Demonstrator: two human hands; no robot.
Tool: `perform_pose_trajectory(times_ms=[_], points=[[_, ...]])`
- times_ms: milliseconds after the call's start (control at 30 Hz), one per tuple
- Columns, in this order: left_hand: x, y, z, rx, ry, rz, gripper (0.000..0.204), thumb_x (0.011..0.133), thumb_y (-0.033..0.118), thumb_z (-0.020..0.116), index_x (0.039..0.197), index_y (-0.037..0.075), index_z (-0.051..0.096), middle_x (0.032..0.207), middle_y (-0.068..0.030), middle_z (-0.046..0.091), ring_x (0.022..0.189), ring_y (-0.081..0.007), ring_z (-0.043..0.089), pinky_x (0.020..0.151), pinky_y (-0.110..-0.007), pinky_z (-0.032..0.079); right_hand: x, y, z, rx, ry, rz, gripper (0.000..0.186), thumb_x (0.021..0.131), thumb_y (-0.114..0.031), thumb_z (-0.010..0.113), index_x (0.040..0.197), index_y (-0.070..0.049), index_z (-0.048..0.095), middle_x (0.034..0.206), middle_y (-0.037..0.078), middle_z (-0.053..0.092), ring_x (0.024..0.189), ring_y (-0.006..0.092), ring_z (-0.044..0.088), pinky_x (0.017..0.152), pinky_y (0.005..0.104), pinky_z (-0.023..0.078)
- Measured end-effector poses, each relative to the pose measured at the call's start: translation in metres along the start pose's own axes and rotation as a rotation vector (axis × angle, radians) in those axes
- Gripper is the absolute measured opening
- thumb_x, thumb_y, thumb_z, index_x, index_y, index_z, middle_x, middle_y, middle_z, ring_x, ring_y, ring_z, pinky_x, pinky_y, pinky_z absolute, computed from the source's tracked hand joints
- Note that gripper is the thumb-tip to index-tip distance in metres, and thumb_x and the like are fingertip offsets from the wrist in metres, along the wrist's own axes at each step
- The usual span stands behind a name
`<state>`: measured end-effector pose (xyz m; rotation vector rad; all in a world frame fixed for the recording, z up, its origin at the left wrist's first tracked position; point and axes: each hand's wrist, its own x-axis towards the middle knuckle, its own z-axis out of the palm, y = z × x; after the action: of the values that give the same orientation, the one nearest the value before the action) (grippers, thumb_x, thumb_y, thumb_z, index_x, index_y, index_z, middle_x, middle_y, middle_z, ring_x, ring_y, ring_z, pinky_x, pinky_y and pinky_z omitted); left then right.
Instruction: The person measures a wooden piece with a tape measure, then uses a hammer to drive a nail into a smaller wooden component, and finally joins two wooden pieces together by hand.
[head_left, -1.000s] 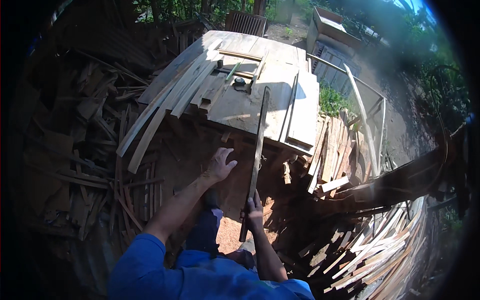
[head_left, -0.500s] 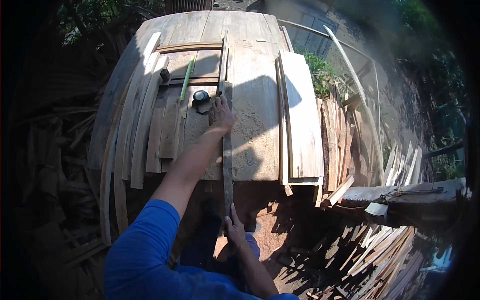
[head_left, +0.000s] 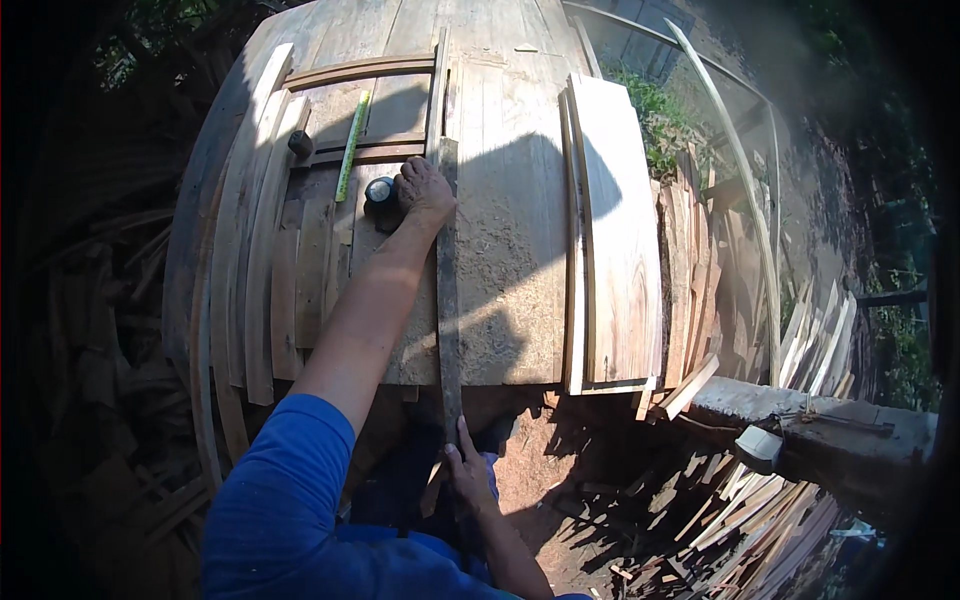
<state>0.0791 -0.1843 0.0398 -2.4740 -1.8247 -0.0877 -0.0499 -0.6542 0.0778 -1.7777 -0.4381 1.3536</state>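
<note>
A long, narrow, dark wooden strip [head_left: 449,300] runs up the table and overhangs its near edge. My right hand [head_left: 468,470] grips its near end below the table edge, with the thumb stretched along it. My left hand [head_left: 425,188] lies at the strip's far end, its fingers curled; what is under them is hidden. Right beside those fingers stands a small black object with a pale round top [head_left: 380,192]; I cannot tell whether they touch it. Beyond, a light wooden frame piece [head_left: 436,95] lines up with the strip. A yellow-green measuring strip [head_left: 352,145] lies further left.
Long boards [head_left: 265,230] lie along the table's left side, and a wide pale board [head_left: 622,230] along its right. Sawdust covers the tabletop [head_left: 495,250]. A small dark block [head_left: 300,144] sits on the boards. To the right are a thick beam [head_left: 840,420] and piled offcuts [head_left: 760,530].
The view has shifted closer over the table. My left hand has moved a little forward and left, nearer the black object, fingers more curled. My right hand keeps its grip on the strip.
</note>
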Motion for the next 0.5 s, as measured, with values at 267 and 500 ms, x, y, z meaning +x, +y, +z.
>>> perform_pose_trajectory(times_ms=[267,500], points=[[0.016,0.002,-0.009,-0.125,-0.238,-0.043,0.086,0.073,0.046,0.083,0.132,-0.004,0.045,0.134,-0.0179,0.048,0.128,-0.0336,0.044,0.105,-0.046,0.038,0.013,-0.017,-0.003,0.069,0.008,0.048,0.062,0.102,-0.025,0.055,0.158,-0.024,0.028,0.068,0.003,0.054,0.058,0.0103,0.053,0.056,0.0283,0.048],[0.033,0.0,-0.011,-0.109,-0.288,-0.056,0.084,0.075,0.048,0.08,0.132,-0.004,0.046,0.135,-0.0209,0.048,0.128,-0.0356,0.045,0.105,-0.047,0.038,0.025,-0.026,-0.001,0.053,0.011,0.074,0.063,0.101,-0.025,0.056,0.158,-0.025,0.029,0.067,0.003,0.055,0.058,0.0119,0.054,0.056,0.0288,0.05]])
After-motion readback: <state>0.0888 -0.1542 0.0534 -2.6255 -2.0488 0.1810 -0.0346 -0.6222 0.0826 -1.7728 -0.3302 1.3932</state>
